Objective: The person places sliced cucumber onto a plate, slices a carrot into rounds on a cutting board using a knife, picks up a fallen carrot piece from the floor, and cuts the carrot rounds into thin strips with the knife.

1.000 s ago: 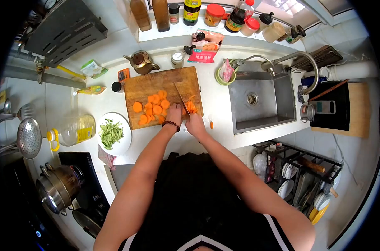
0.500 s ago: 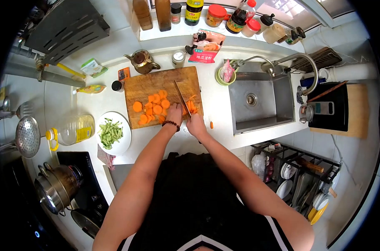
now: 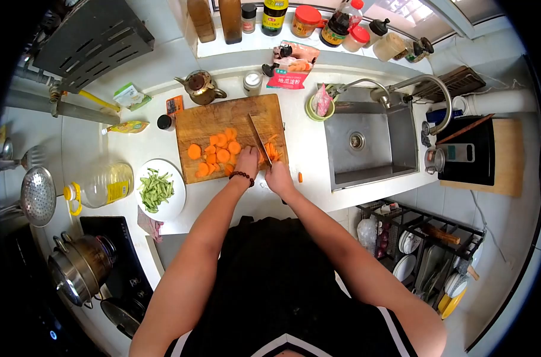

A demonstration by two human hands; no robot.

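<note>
My right hand [image 3: 277, 176] is wrapped round the handle of a knife [image 3: 260, 139], whose blade points away from me over the wooden cutting board [image 3: 223, 116]. Left of the blade, my left hand [image 3: 248, 160] has its fingers together at the board's lower part; whatever lies under the fingertips is too small to make out. Orange carrot slices [image 3: 223, 156] are spread left of my left hand. Thin carrot strips [image 3: 272, 146] lie just right of the knife. A white plate [image 3: 178, 205] with green strips [image 3: 156, 190] stands left of the board.
Behind the board are a metal teapot [image 3: 200, 88], a white-lidded jar [image 3: 252, 83] and a pink bag [image 3: 287, 78]. A sink [image 3: 371, 149] lies to the right. An oil bottle [image 3: 111, 184] and a steel pot [image 3: 80, 268] are at the left. A carrot piece [image 3: 300, 177] lies beside the board.
The whole view has shifted very slightly. Both hands and the knife keep nearly the same place on the board.
</note>
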